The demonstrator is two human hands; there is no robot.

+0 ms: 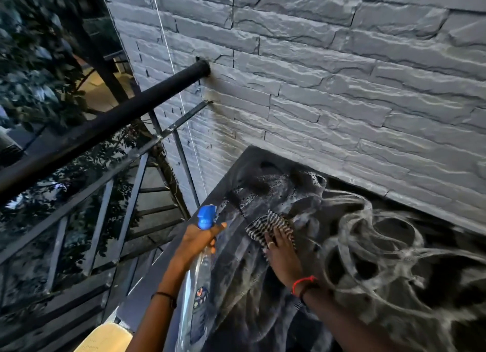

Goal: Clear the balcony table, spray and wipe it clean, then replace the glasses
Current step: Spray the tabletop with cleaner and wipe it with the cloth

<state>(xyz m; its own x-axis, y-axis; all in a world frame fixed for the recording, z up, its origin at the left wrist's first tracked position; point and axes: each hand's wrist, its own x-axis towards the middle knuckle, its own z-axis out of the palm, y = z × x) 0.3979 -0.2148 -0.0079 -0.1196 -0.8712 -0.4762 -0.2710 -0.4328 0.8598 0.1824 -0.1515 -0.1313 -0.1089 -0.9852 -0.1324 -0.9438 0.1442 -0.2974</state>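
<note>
The right grip [282, 259] lies flat with straight fingers, pressing the cloth [271, 226] onto the desk [394, 286]. The left grip [197, 240] is curled round the bottle [200, 286], held upright at the desk's left edge. A speckled wet patch [263, 186] lies just beyond the cloth, toward the far corner by the wall. The right grip is nearer, so the next wipe probably goes forward.

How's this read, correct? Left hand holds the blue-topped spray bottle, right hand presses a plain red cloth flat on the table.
One error: the cloth is black-and-white checked, not plain red, as the head view shows. The rest stands: the left hand holds the blue-topped spray bottle, and the right hand presses the cloth flat on the table.
</note>
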